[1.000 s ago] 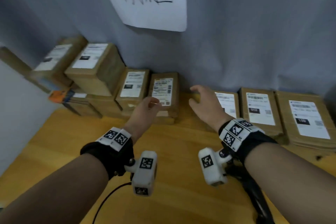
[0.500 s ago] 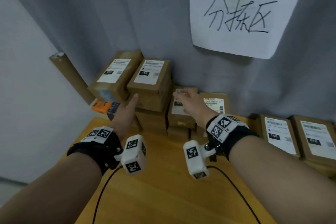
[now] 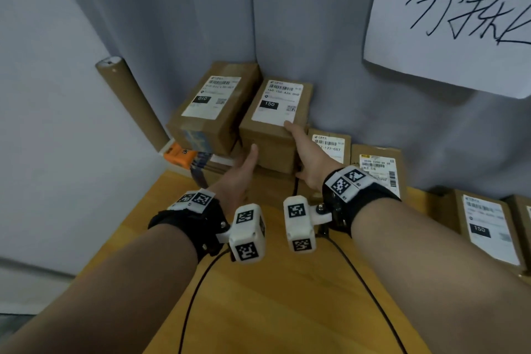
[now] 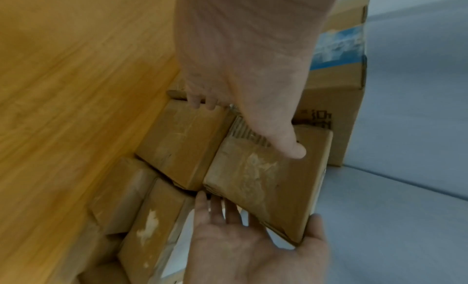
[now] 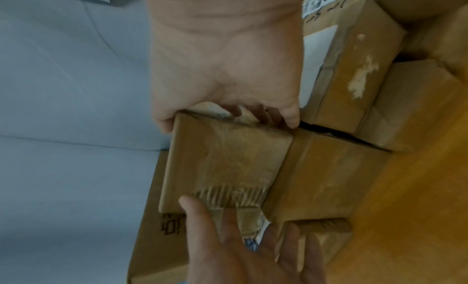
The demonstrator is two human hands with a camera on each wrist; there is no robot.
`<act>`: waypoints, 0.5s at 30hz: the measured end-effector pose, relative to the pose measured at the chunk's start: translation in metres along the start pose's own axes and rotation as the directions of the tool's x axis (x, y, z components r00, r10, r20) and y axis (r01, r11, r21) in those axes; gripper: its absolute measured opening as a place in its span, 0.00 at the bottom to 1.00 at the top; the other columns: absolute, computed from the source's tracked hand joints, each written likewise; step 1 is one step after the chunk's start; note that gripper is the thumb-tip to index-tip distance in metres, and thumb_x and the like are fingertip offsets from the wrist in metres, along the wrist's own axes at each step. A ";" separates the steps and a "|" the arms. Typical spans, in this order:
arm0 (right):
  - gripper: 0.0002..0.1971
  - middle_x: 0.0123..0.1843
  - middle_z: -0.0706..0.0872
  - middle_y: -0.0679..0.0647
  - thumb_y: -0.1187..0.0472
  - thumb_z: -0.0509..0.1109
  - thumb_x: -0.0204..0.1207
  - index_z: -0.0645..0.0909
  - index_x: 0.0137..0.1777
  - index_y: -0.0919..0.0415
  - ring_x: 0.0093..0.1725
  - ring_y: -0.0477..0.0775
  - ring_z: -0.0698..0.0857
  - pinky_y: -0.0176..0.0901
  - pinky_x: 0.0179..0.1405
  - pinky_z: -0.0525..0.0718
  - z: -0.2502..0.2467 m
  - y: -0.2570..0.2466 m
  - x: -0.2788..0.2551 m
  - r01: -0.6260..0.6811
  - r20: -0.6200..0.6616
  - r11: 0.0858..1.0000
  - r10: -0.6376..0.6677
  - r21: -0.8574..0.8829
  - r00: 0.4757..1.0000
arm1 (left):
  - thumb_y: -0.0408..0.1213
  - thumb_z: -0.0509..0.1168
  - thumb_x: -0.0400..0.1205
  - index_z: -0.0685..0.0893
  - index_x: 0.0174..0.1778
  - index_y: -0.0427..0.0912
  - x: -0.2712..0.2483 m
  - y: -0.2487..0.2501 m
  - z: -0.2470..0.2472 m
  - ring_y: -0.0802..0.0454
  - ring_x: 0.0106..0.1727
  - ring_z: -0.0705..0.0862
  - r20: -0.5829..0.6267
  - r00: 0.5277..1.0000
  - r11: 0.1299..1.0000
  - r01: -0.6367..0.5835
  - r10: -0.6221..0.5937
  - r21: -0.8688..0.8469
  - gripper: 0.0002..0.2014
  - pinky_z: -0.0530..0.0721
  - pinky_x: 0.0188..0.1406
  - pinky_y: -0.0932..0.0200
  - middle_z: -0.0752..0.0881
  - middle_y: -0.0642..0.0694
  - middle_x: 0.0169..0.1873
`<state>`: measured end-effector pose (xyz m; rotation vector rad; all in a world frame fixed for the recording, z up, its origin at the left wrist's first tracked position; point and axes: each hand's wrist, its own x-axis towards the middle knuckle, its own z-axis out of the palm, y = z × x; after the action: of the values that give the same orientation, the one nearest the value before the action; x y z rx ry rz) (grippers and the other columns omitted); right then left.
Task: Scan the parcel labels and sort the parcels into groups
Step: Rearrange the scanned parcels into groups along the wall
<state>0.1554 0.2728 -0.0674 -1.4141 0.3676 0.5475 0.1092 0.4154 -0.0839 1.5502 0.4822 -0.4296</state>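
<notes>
Parcel "150" [image 3: 275, 126] atop stack at surface's far-left corner: right hand [image 3: 309, 156] clasps its right side, left hand [image 3: 240, 178] open beside its front; pick-up underway, next needs firm two-hand lift.

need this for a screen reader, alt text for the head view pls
Both hands reach for a stacked cardboard parcel labelled 150: the right hand grips its right edge, the left hand touches its front. More labelled parcels line the grey curtain.

Reaching into the far left corner of the yellow wooden table [image 3: 258, 310]: left hand [image 3: 238, 178] lying against the near face of the brown cardboard parcel with the white "150" label [image 3: 275, 121], right hand [image 3: 309, 158] touching its right edge, thumb on top.
</notes>
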 end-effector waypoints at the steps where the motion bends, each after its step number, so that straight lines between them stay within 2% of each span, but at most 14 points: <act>1: 0.29 0.65 0.82 0.51 0.36 0.66 0.77 0.72 0.74 0.50 0.63 0.53 0.80 0.52 0.70 0.73 -0.001 0.001 -0.002 0.012 -0.008 1.000 -0.012 0.014 1.000 | 0.73 0.55 0.76 0.63 0.82 0.57 0.000 -0.004 0.001 0.41 0.76 0.74 0.010 0.999 0.998 -0.042 0.042 0.051 0.40 0.74 0.74 0.43 0.72 0.46 0.78; 2: 0.30 0.67 0.82 0.51 0.35 0.65 0.77 0.72 0.75 0.48 0.66 0.54 0.79 0.54 0.74 0.70 -0.002 0.002 -0.003 0.033 -0.018 0.999 -0.032 0.025 0.999 | 0.72 0.53 0.77 0.61 0.83 0.60 -0.002 -0.006 0.002 0.44 0.78 0.71 0.003 0.997 0.993 -0.078 0.078 0.090 0.38 0.71 0.76 0.42 0.70 0.49 0.79; 4: 0.30 0.69 0.82 0.50 0.34 0.64 0.76 0.72 0.77 0.44 0.69 0.54 0.79 0.55 0.74 0.67 -0.005 0.005 -0.011 0.060 -0.028 0.998 -0.059 0.035 0.998 | 0.74 0.52 0.76 0.59 0.81 0.65 -0.008 -0.014 0.006 0.47 0.79 0.67 0.003 0.991 0.984 -0.133 0.133 0.119 0.37 0.68 0.78 0.41 0.66 0.53 0.81; 6: 0.29 0.67 0.85 0.49 0.34 0.65 0.74 0.74 0.75 0.42 0.67 0.53 0.81 0.54 0.74 0.71 -0.011 0.008 -0.019 0.095 -0.030 0.993 -0.093 0.068 0.995 | 0.79 0.51 0.72 0.58 0.80 0.69 -0.015 -0.025 0.011 0.49 0.80 0.66 0.013 0.983 0.977 -0.182 0.182 0.113 0.40 0.66 0.79 0.40 0.65 0.57 0.81; 8: 0.23 0.62 0.88 0.49 0.39 0.65 0.78 0.77 0.70 0.44 0.63 0.51 0.84 0.52 0.69 0.77 -0.022 0.006 -0.033 0.157 -0.030 0.981 -0.155 0.110 0.987 | 0.84 0.49 0.66 0.60 0.78 0.73 -0.020 -0.033 0.018 0.52 0.81 0.64 0.006 0.973 0.970 -0.229 0.230 0.078 0.42 0.63 0.80 0.40 0.64 0.60 0.81; 10: 0.16 0.58 0.88 0.48 0.44 0.63 0.81 0.79 0.66 0.46 0.58 0.48 0.84 0.47 0.60 0.80 -0.037 0.005 -0.052 0.217 -0.052 0.958 -0.212 0.188 0.976 | 0.85 0.45 0.64 0.64 0.75 0.73 -0.028 -0.033 0.030 0.55 0.81 0.63 0.008 0.956 0.954 -0.294 0.294 0.058 0.43 0.61 0.81 0.43 0.65 0.59 0.81; 12: 0.13 0.53 0.89 0.44 0.49 0.61 0.83 0.79 0.64 0.48 0.52 0.43 0.85 0.41 0.51 0.82 -0.058 0.014 -0.072 0.288 -0.072 0.931 -0.279 0.226 0.958 | 0.83 0.45 0.67 0.65 0.76 0.65 -0.043 -0.025 0.050 0.56 0.78 0.68 0.036 0.939 0.938 -0.344 0.343 0.044 0.44 0.66 0.78 0.50 0.70 0.56 0.77; 14: 0.11 0.46 0.91 0.41 0.52 0.62 0.82 0.80 0.62 0.48 0.45 0.40 0.88 0.39 0.45 0.83 -0.082 0.031 -0.093 0.357 -0.107 0.898 -0.341 0.256 0.934 | 0.73 0.49 0.76 0.61 0.77 0.50 -0.057 -0.021 0.075 0.58 0.68 0.76 0.043 0.924 0.925 -0.381 0.380 0.021 0.39 0.76 0.68 0.59 0.75 0.58 0.64; 15: 0.10 0.44 0.91 0.40 0.51 0.63 0.80 0.80 0.59 0.46 0.43 0.41 0.88 0.42 0.45 0.83 -0.096 0.042 -0.103 0.386 -0.136 0.885 -0.362 0.261 0.922 | 0.68 0.51 0.79 0.58 0.78 0.47 -0.065 -0.018 0.089 0.60 0.67 0.77 0.065 0.910 0.911 -0.411 0.408 0.026 0.37 0.78 0.65 0.63 0.74 0.60 0.62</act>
<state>0.0548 0.1666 -0.0577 -1.1901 0.2186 0.1106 0.0475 0.3246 -0.0669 1.6219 0.0933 -0.1578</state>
